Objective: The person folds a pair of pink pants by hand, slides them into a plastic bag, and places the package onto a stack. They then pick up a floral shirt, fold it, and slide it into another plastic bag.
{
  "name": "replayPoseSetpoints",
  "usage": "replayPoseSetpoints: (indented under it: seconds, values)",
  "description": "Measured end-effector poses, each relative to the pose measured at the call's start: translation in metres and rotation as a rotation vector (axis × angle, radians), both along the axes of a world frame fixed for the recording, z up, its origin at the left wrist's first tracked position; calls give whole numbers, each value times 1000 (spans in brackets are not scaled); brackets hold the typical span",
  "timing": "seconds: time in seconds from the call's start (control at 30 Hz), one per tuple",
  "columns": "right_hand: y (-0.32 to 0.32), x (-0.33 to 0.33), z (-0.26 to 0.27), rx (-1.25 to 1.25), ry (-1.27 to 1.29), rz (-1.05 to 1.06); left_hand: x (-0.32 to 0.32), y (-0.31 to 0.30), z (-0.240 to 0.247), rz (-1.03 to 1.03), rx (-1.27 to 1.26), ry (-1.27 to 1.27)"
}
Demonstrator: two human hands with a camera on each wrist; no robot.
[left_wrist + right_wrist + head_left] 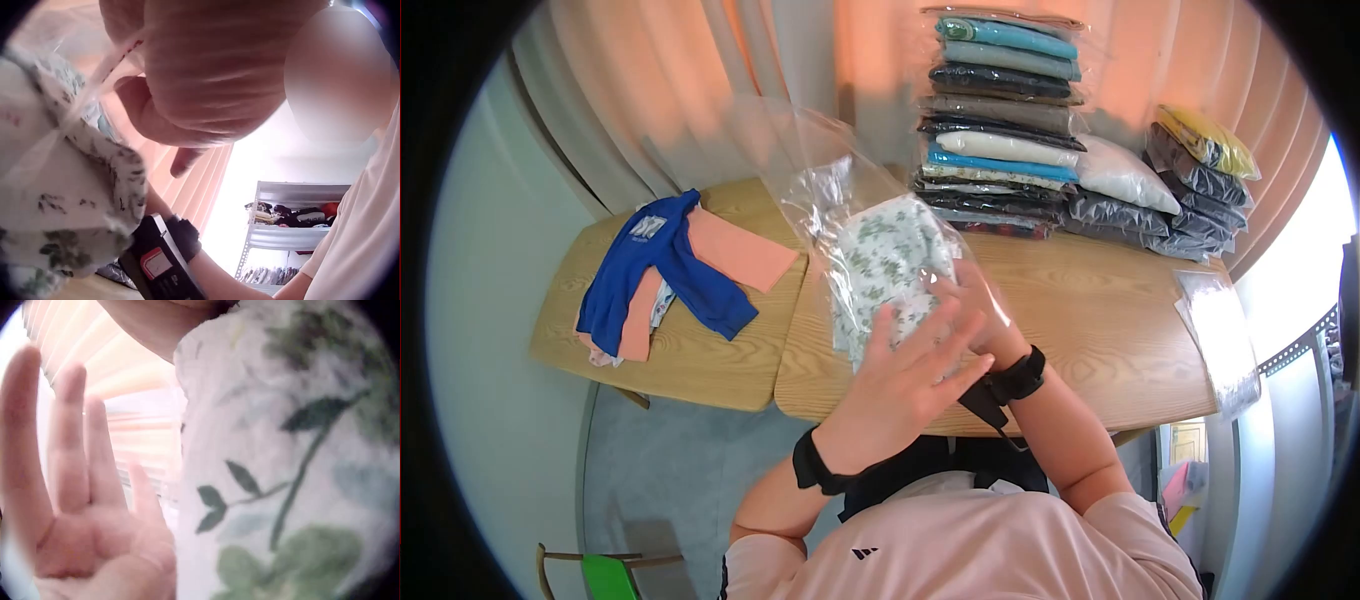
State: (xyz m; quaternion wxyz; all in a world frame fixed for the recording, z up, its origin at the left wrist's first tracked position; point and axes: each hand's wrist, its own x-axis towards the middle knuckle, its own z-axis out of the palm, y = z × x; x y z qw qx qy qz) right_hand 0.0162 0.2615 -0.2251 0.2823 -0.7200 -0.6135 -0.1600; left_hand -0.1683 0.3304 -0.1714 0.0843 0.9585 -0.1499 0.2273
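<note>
A folded white garment with green floral print is inside a clear plastic bag, raised over the table and slanting up to the left. My right hand holds the garment by its lower right edge, partly hidden behind the left hand. In front of it my left hand has its fingers spread and straight; its palm shows beside the floral cloth in the right wrist view. The left wrist view has the left hand close above the garment.
On the left of the wooden table lie a blue sweatshirt and peach clothing. A tall stack of bagged clothes stands at the back, beside bagged bundles. Flat plastic bags lie at the right edge.
</note>
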Motion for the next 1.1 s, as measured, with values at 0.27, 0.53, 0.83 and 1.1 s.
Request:
replayPoseSetpoints:
  seconds: [0.27, 0.53, 0.83, 1.1]
  values:
    - [6, -15, 28, 293, 1842, 340, -10, 14, -13, 303, -121, -163]
    - [39, -26, 1, 293, 1659, 152, -33, 3, -8, 30, -266, -9]
    - [53, -70, 25, -172, 506, -99, -72, 6, -67, 304, -593, -217]
    - [93, -79, 3, -259, 661, 77, -88, 7, -86, 462, -624, -211]
